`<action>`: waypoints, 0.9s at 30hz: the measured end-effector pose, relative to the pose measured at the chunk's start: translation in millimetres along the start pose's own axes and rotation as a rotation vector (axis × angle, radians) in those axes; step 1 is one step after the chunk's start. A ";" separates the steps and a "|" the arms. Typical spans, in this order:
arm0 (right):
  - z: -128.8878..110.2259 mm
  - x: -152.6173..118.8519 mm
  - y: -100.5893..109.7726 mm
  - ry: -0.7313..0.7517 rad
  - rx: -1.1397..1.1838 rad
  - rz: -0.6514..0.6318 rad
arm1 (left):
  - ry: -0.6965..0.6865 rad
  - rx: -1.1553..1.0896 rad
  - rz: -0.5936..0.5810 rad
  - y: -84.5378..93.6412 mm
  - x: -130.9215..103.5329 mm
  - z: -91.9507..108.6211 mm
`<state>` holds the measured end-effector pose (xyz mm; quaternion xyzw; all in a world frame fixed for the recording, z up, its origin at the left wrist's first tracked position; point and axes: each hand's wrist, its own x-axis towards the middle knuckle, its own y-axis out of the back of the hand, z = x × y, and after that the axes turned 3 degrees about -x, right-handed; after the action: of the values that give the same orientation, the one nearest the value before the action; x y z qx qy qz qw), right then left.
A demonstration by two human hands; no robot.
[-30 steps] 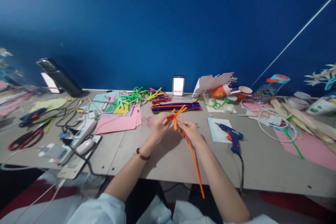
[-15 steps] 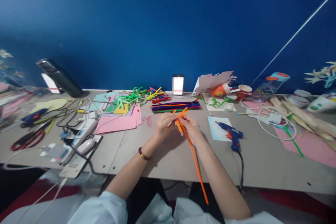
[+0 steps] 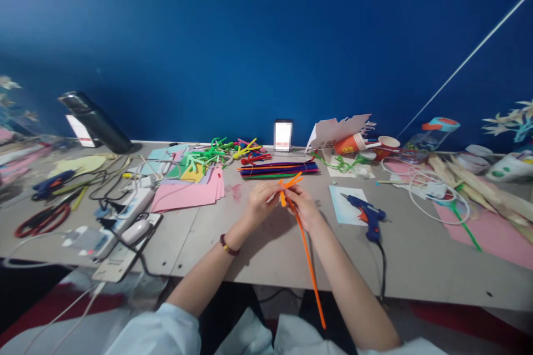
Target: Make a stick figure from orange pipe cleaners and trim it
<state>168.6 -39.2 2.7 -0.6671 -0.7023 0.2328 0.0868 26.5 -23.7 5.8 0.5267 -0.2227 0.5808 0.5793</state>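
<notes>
Both hands meet over the middle of the grey table, around orange pipe cleaners (image 3: 308, 255). My left hand (image 3: 262, 201) pinches the bunch from the left, fingers closed. From the right, my right hand (image 3: 303, 208) grips it with closed fingers. Short orange ends stick up and down between the fingertips, and one long strand hangs past the table's front edge. The exact contact of the fingertips is partly hidden. Just behind the hands lies a bundle of purple, blue, orange and green pipe cleaners (image 3: 278, 170).
A blue glue gun (image 3: 366, 212) rests partly on a pale blue card at the right. Pink paper (image 3: 187, 195), green bent pipe cleaners (image 3: 212, 152) and a power strip (image 3: 125, 222) are at the left. A phone (image 3: 283, 136) stands at the back.
The short orange ends have turned, with the upper ones pointing more to the right. The lower tip of the long strand has swung slightly left and down. Both hands keep their hold.
</notes>
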 end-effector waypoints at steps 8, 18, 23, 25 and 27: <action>3.0 -2.0 -4.5 0.086 -0.099 0.067 | 0.010 0.051 0.050 0.4 -3.7 -2.1; 2.1 -4.3 -8.2 0.117 -0.136 0.091 | 0.033 0.045 0.017 0.5 -4.7 -4.0; 6.9 -1.3 -5.3 0.178 -0.192 0.114 | 0.055 0.005 0.002 -1.2 -6.7 -4.9; 8.3 -0.4 -4.7 0.181 -0.202 0.124 | 0.071 0.021 0.003 -2.5 -7.4 -4.4; 8.2 -0.4 -5.2 0.180 -0.193 0.130 | 0.078 0.046 0.029 -3.5 -7.6 -3.2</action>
<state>160.4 -41.3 -2.2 -0.7346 -0.6661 0.1084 0.0698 26.8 -23.5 -3.2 0.5137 -0.1940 0.6143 0.5667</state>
